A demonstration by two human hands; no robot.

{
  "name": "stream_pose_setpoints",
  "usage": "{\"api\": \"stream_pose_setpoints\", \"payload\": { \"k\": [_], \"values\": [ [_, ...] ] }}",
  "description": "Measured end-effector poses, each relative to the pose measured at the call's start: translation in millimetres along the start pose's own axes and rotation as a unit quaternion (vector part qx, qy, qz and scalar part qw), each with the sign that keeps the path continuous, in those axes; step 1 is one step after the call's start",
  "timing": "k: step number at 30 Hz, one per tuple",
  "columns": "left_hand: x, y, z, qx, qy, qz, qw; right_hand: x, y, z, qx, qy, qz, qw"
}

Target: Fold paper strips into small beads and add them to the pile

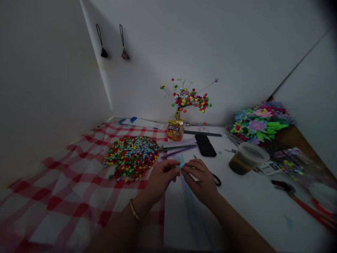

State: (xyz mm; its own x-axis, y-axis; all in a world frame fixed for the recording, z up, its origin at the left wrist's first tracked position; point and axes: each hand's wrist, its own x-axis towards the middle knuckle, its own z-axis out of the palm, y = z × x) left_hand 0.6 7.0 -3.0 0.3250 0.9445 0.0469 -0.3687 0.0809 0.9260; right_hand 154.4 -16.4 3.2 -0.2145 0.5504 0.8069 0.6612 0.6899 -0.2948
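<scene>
Fingertips of the left hand (161,175) and right hand (200,179) pinch the pale blue paper strip (182,165) at the table's near middle, where a slip could undo its fold or nudge the scissors (216,179).

A pale blue paper strip (187,189) lies lengthwise on the white worktop (252,207), long, narrow and flat, running from the near edge of the view away toward the far side. Its far end (181,164) is folded into a small, compact knot, lifted slightly and pinched between fingertips of both hands.
</scene>
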Motion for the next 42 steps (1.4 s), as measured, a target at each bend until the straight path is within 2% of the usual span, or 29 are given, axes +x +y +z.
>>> {"api": "stream_pose_setpoints", "payload": {
  "k": [5, 17, 23, 28, 32, 38, 42],
  "values": [
    [-1, 3, 1, 0.022, 0.030, -0.012, 0.999, -2, 1, -1, 0.000, 0.007, 0.012, 1.000],
    [-1, 3, 0, 0.044, 0.008, 0.003, 0.999, 0, -1, -5, 0.067, -0.037, 0.154, 0.985],
    [0, 2, -2, 0.054, -0.010, -0.006, 0.998, 4, -6, -9, 0.131, -0.092, 0.275, 0.948],
    [-2, 6, -1, 0.061, -0.009, -0.032, 0.998, -1, 0, -7, 0.245, -0.082, 0.350, 0.900],
    [-3, 9, 0, 0.075, -0.025, -0.037, 0.996, -2, 5, -11, 0.233, -0.066, 0.356, 0.903],
    [0, 7, -4, 0.078, -0.021, 0.000, 0.997, -1, 5, -13, 0.174, -0.089, 0.325, 0.925],
    [-2, 8, -3, 0.075, -0.026, -0.023, 0.997, 0, 3, -13, 0.149, -0.090, 0.321, 0.931]
  ]
}}
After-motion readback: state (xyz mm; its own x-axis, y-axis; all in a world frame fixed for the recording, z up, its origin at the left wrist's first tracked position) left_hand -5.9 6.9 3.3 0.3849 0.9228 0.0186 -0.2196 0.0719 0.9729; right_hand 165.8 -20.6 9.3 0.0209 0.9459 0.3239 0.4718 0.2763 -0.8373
